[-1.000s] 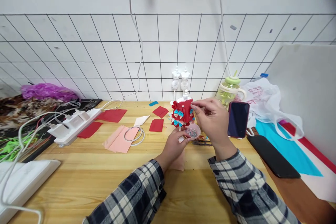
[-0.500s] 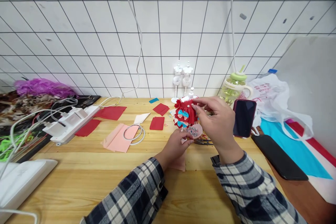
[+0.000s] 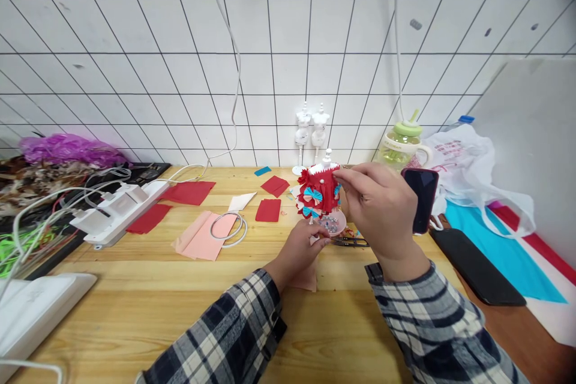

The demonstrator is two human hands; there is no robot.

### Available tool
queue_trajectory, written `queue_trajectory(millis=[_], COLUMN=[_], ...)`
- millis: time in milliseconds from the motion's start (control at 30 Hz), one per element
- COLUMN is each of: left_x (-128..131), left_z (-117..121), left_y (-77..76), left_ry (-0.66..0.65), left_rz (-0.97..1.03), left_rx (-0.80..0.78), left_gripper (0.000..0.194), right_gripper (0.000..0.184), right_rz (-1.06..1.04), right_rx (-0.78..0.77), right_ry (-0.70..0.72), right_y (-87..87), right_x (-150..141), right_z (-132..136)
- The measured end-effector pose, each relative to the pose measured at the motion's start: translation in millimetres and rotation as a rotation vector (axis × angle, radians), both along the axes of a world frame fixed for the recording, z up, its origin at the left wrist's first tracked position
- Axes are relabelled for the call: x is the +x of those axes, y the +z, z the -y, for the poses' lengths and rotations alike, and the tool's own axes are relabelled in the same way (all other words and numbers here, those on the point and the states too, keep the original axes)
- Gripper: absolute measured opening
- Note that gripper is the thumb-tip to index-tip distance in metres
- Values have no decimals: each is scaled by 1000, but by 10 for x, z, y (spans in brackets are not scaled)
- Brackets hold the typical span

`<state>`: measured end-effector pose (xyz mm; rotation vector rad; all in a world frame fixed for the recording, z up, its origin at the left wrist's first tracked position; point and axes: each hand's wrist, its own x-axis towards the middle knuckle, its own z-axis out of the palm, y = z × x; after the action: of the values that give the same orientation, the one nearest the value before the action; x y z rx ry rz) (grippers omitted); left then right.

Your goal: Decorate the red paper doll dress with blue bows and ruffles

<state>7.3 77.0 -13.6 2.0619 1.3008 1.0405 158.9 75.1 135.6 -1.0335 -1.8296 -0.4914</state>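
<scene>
A small white mannequin in a red paper dress (image 3: 318, 191) with blue fan trims stands above the wooden table (image 3: 180, 288). My left hand (image 3: 299, 250) is closed around its base from below. My right hand (image 3: 380, 207) pinches the dress's top right edge with thumb and forefinger. Just under the dress sits a small pink dish (image 3: 333, 224) holding tiny beads. Small black scissors (image 3: 351, 242) lie on the table behind my right hand.
Red paper pieces (image 3: 269, 210), pink sheets (image 3: 202, 237), a coiled white cable (image 3: 228, 228) and a white power strip (image 3: 119, 213) lie to the left. Two white mannequins (image 3: 311, 132) stand at the tiled wall. A green bottle (image 3: 399, 145), an upright phone (image 3: 420, 199) and a flat phone (image 3: 477, 273) are right.
My right hand shifted slightly along the dress's top edge, still pinching it. The view tilted up a little. My left hand keeps its hold on the base.
</scene>
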Motion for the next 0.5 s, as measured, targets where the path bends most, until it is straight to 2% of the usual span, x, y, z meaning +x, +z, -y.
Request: queue_trajectory(millis=[200,367,500], left_x=[4,-3,-10], left_z=[2,18,30], left_y=[23,36,77], left_ry=[-5,-14,-40], left_rz=[-2,-68,-128], left_rx=[-5,-8,-12], left_gripper=[7,9,10], right_gripper=[20,19,19], right_rz=[129,115,78], right_rx=[75,90,40], right_ry=[-65,-67,-26], right_y=[0,-18,-32], right_x=[-29,-53,-62], right_z=[41,33,24])
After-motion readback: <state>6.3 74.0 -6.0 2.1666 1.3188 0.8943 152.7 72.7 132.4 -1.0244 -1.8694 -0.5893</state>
